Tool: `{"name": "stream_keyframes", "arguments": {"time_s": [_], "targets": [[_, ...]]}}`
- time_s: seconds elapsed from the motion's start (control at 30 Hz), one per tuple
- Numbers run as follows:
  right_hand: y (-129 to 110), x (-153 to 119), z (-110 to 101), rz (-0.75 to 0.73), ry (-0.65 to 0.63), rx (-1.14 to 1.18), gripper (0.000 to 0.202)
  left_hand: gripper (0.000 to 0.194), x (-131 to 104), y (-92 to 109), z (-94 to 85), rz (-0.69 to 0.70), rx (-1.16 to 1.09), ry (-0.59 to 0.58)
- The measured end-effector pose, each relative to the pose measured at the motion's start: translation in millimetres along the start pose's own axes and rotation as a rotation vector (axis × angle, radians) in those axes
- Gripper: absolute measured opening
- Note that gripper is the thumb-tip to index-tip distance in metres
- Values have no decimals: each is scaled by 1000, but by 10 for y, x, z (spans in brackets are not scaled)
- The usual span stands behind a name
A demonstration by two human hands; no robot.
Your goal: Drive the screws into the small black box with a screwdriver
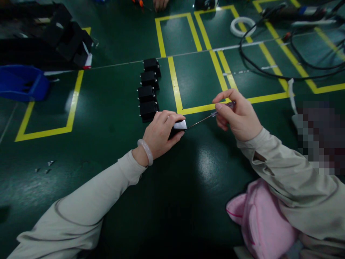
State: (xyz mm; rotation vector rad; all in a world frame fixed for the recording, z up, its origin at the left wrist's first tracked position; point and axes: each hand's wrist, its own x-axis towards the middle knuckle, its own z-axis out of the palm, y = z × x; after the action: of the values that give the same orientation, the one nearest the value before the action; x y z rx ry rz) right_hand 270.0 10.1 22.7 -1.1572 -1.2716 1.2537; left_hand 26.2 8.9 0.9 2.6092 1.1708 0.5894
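Observation:
My left hand (162, 131) is closed around a small black block with a pale, shiny face (180, 125), held low over the green table. Between the fingers of my right hand (238, 114) is the clear handle of a screwdriver (201, 121). The screwdriver's thin shaft slants down to the left, and its tip meets the block's right edge. Most of the block is hidden by my left hand. Just beyond that hand, several similar black blocks (147, 93) stand in a row, with small shiny metal bits at their sides. A few small screws (50, 163) lie at the left.
A blue bin (24, 83) and a stack of black parts (64, 39) stand at the left. A white tape roll (242, 27) and a black cable (258, 67) lie at the right. A pink plush item (265, 219) is near my right forearm. Another person's hand (161, 4) shows at the top.

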Motion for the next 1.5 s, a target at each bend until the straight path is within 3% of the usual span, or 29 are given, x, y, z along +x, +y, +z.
{"name": "stream_keyframes", "arguments": {"time_s": [1.5], "targets": [[21,22,-21,3,-9,-13,21,33,-4,-3,4,-6,-4,-2]]}}
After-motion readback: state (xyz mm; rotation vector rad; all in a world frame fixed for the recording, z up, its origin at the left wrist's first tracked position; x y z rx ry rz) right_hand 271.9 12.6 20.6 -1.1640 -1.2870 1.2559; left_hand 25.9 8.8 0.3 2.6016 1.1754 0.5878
